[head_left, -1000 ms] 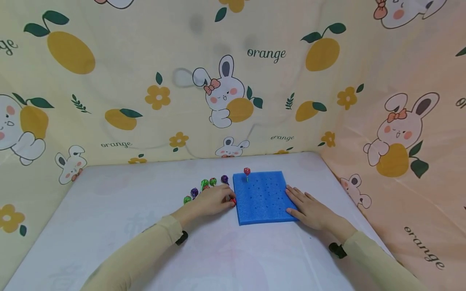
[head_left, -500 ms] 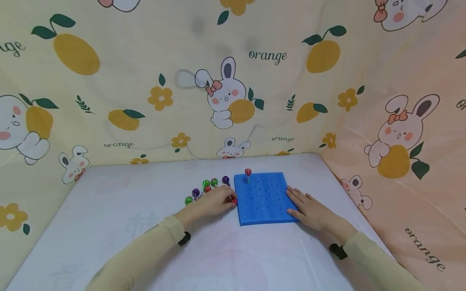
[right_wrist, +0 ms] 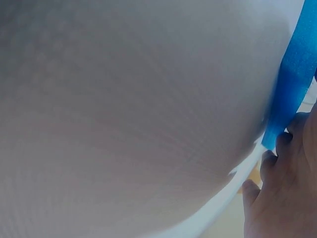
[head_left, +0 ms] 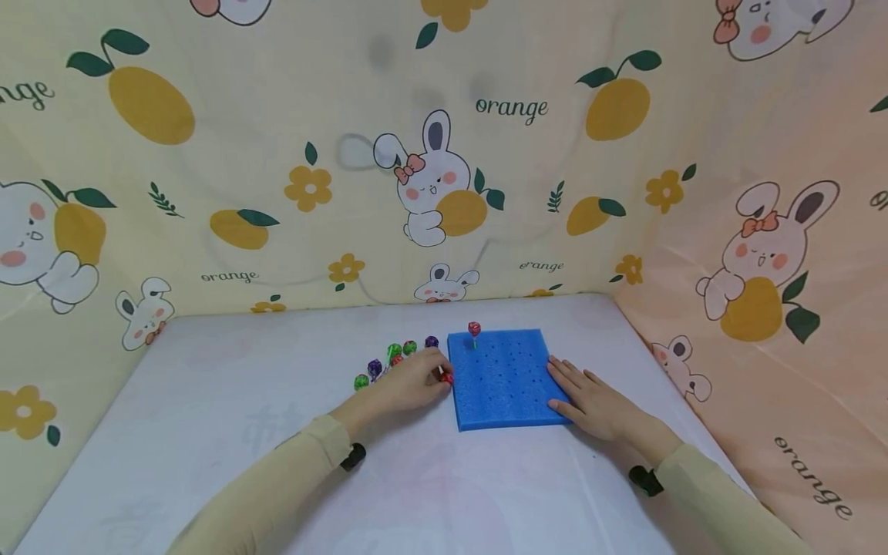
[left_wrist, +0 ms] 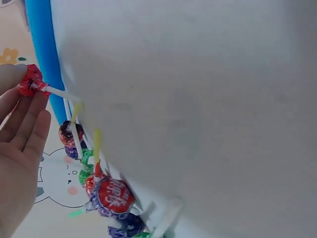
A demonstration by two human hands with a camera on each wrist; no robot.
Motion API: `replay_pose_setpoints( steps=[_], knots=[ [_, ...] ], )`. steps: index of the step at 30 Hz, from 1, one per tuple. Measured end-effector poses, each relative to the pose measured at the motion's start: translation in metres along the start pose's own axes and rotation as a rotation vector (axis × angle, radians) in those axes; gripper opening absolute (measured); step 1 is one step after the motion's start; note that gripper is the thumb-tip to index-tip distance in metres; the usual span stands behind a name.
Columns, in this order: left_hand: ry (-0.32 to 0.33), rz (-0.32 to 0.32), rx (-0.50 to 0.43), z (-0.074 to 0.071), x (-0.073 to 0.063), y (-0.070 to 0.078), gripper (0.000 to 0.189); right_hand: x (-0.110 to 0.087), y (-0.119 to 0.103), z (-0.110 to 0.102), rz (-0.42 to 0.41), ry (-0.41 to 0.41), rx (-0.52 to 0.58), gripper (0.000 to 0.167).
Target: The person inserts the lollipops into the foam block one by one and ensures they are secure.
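In the head view my left hand [head_left: 409,381] is at the left edge of a blue foam board [head_left: 486,405] dotted with small holes. Its thumb and fingers pinch a red-wrapped lollipop [left_wrist: 32,82] by the head; the white stick [left_wrist: 62,93] points away from the palm in the left wrist view. One red lollipop [head_left: 475,329] stands upright in the board's far left corner. On the opposite side, my right hand [head_left: 593,397] rests with fingers straight against the board's right edge. The right wrist view shows those fingers [right_wrist: 267,161] beside the blue edge.
Several wrapped lollipops lie left of the board, among them a green one [head_left: 361,381] and a purple one [head_left: 375,368]; my left hand partly covers the group. A white cloth [head_left: 277,370] covers the table, and a printed curtain [head_left: 527,177] hangs behind it.
The red lollipop in my left hand has risen slightly beside the board's left edge. My right hand stays against the board, and the head view has shifted a little.
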State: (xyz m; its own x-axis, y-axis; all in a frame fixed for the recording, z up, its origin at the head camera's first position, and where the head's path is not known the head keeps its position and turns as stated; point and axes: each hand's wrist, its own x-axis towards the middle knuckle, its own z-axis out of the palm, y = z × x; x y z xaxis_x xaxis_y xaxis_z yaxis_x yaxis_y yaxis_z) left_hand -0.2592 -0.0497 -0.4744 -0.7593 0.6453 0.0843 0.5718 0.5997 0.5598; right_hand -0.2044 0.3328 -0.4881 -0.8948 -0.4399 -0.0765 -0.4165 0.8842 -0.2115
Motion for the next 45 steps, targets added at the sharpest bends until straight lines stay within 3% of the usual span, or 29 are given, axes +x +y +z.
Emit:
replay_pose_setpoints(
  steps=[3, 16, 27, 45],
  knots=[
    [0.024, -0.006, -0.038, -0.003, 0.000, 0.002, 0.027, 0.001, 0.001, 0.000, -0.002, -0.002, -0.004, 0.081],
    [0.171, 0.093, -0.183, -0.008, 0.010, 0.012, 0.028, 0.000, 0.002, 0.002, -0.002, 0.001, -0.005, 0.081],
    [0.302, 0.194, -0.219, -0.006, 0.024, 0.025, 0.024, -0.002, 0.002, 0.004, -0.001, 0.008, -0.002, 0.079],
    [0.340, 0.160, -0.259, -0.010, 0.060, 0.034, 0.026, 0.000, 0.001, 0.002, -0.004, 0.010, -0.009, 0.080]
  ],
)
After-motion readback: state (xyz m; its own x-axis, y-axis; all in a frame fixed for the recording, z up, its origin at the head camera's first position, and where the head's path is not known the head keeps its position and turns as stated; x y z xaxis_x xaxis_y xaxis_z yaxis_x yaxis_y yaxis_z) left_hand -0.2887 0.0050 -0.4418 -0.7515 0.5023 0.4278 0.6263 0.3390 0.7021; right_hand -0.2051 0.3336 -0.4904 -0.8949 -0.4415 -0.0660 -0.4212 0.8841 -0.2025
